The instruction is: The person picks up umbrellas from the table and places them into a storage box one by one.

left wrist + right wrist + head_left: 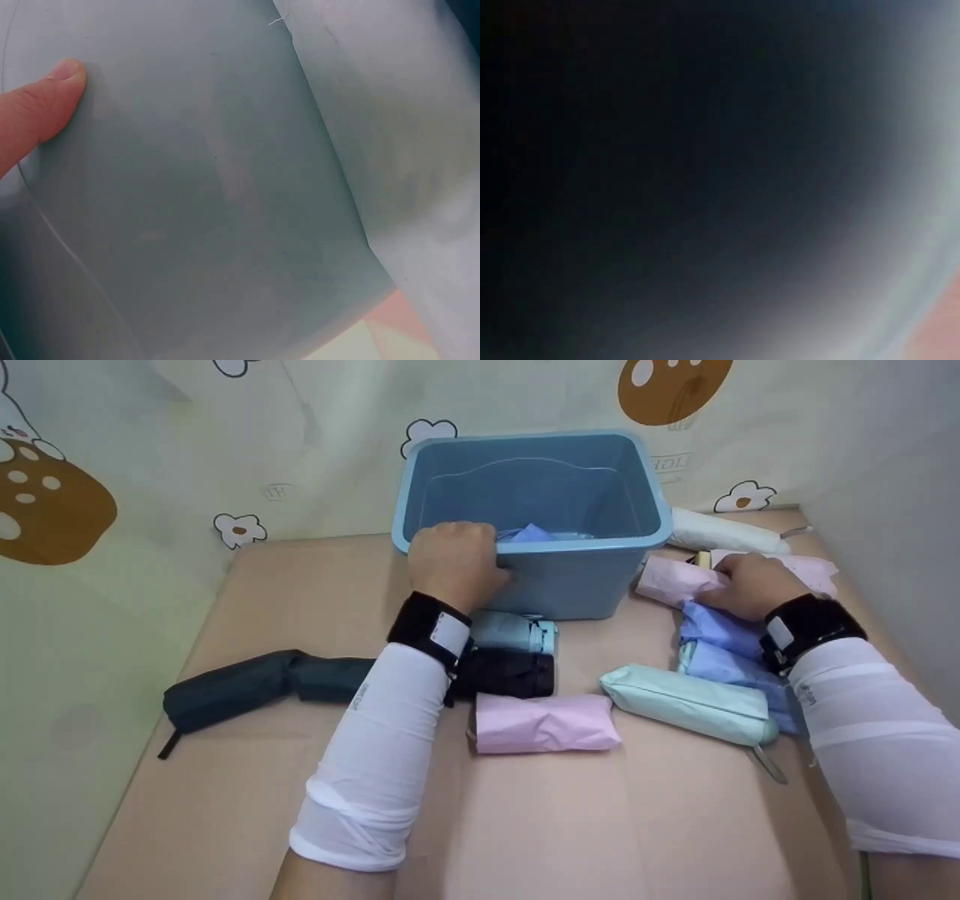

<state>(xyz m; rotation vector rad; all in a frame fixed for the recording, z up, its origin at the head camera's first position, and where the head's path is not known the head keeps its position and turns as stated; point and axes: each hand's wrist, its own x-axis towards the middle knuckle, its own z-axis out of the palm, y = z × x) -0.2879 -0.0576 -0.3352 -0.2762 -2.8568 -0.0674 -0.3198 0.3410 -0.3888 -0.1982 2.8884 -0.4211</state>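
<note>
My left hand (456,562) grips the front rim of a blue plastic bin (570,577). In the left wrist view its thumb (56,101) presses on the bin's smooth wall. Something light blue (531,534) shows inside the bin. Over at the right, my right hand (757,585) holds a pale pink folded umbrella (679,580), its fingers curled over the middle. Blue folded umbrellas (724,634) lie just below that hand, and a white one (724,531) lies behind it. The right wrist view is dark and blurred, so the grip cannot be seen there.
A mint folded umbrella (686,701) and a pink one (544,724) lie in front. Black (510,671), light blue (506,631) and dark green (232,690) ones lie around my left forearm. A patterned sheet (315,450) hangs behind the cardboard-coloured surface (555,817).
</note>
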